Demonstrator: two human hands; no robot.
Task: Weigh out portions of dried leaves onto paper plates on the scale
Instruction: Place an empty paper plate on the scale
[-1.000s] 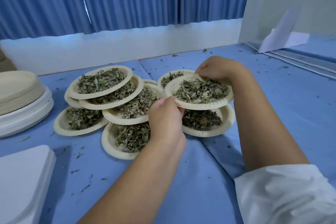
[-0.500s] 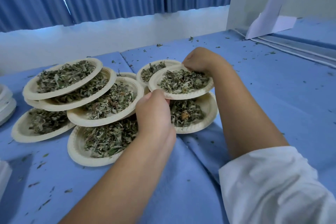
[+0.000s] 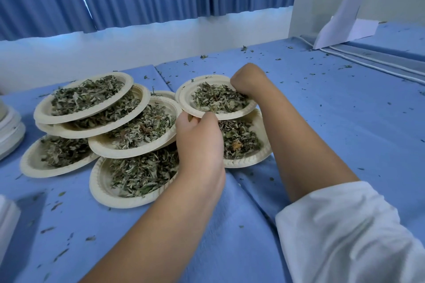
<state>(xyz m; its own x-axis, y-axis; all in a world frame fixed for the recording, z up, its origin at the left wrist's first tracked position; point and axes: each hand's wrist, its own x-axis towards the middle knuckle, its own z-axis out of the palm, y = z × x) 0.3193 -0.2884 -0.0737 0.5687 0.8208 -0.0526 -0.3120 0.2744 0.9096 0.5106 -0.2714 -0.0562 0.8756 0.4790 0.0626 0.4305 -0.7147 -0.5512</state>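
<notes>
A blue-covered worktop [image 3: 333,126] fills most of the view, and everything on it is best placed from the one plate [image 3: 184,99] that is being held. To the left of that plate a heap of filled plates [image 3: 96,111] is spread in overlapping, tilted layers; directly beneath it another filled plate [image 3: 261,156] lies on the worktop, and far to its left the edge of a pile of empty plates [image 3: 11,138] is seen. No scale is in view. The held plate is gripped at its near rim by the left hand [image 3: 199,142], fingers and thumb curled over the edge, and at its far right rim by the right hand [image 3: 247,82], also curled closed on the rim, though its fingertips are hidden. A loose portion of dried leaves [image 3: 218,99] is carried on the plate, and small leaf crumbs [image 3: 243,48] are scattered beyond it. The portion appears already weighed and is being set onto the plate below. The plate should be held level, lowered evenly from both sides, and released only once its weight is borne, so that nothing is tipped out.
</notes>
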